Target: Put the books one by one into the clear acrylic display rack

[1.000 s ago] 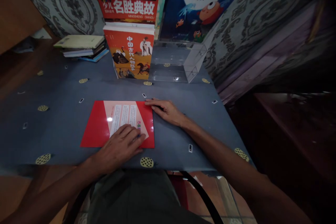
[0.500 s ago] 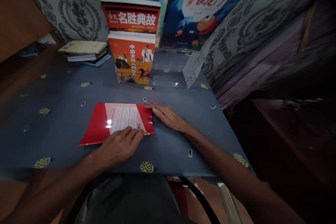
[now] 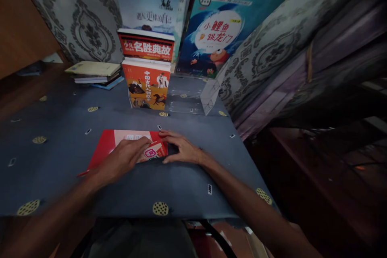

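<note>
A thin red-and-pink printed booklet lies on the tablecloth in front of me, its near right part raised and showing a pink round logo. My left hand is closed on the booklet's near side, fingers curled over the printed face and covering much of it. At the booklet's right end is my right hand, thumb and fingers spread apart. Its fingertips touch the far right corner, while the thumb stays near the close edge.
Behind the booklet, a clear acrylic stand holds upright books, among them an orange book and a blue fish-cover book. A small stack of books lies at the back left. Patterned curtains hang behind the blue tablecloth.
The booklet's near right part has come up, showing the logo. My left hand has shifted left over the booklet, and my right thumb has spread away from its fingers. The view has tilted upward.
</note>
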Motion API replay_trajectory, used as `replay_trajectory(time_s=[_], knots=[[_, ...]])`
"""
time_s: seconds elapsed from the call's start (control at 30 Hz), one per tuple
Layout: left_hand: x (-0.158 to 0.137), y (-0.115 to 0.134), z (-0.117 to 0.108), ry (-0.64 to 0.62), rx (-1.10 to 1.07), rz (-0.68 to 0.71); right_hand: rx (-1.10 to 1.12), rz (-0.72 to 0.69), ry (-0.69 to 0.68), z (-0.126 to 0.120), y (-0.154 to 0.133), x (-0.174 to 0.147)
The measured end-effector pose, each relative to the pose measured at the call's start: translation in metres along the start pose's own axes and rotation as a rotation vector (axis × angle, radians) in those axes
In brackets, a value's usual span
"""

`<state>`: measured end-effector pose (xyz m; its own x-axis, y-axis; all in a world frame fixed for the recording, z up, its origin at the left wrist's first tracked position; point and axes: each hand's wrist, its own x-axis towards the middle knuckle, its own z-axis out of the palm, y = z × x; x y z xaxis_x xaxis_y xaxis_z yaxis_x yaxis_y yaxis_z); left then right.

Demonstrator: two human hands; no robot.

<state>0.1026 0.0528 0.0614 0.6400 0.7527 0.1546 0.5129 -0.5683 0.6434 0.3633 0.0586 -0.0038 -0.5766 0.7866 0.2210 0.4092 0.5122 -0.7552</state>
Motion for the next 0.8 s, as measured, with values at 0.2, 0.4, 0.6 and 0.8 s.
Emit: replay_trajectory(time_s=[0.2, 0.4, 0.6, 0.8], knots=[[-0.001, 0.012, -0.036, 0.195, -0.161, -0.08, 0.227, -0.015, 0.162, 0.007, -0.007, 0.008], [-0.003, 0.017, -0.058, 0.318, -0.574, -0.269, 0.682, 0.171, 0.236, 0.013, -0.019, 0.025], [0.014, 0.025, -0.066, 0.617, -1.041, -0.372, 0.96, 0.14, 0.176, 0.026, -0.038, 0.05], [0.042, 0.006, -0.078, 0.854, -1.166, -0.122, 0.764, 0.144, 0.33, 0.012, -0.048, 0.062]])
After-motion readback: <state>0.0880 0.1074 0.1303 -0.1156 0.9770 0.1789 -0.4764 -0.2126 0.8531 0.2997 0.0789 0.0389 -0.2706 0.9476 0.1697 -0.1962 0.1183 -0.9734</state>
